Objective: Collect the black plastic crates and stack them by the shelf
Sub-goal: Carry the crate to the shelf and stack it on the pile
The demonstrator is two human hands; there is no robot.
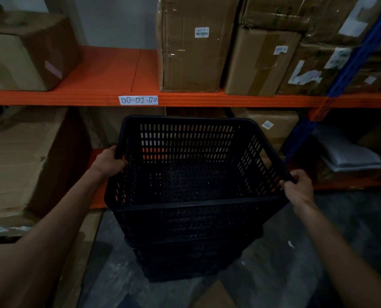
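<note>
A black perforated plastic crate [191, 165] is at the centre of the head view, empty and slightly tilted, sitting in the top of a stack of black crates [191, 258] that stands on the floor before the shelf. My left hand [109, 162] grips the crate's left rim. My right hand [297, 187] grips its right rim near the front corner. The orange shelf [96, 97] with a white handwritten label [138, 100] runs just behind the crate.
Cardboard boxes [191, 45] fill the orange shelf above and the lower level at left [18, 165]. A blue upright [345, 70] stands at right, with folded grey sheets [352, 156] beyond it. A flat cardboard piece [214, 296] lies on the dark floor.
</note>
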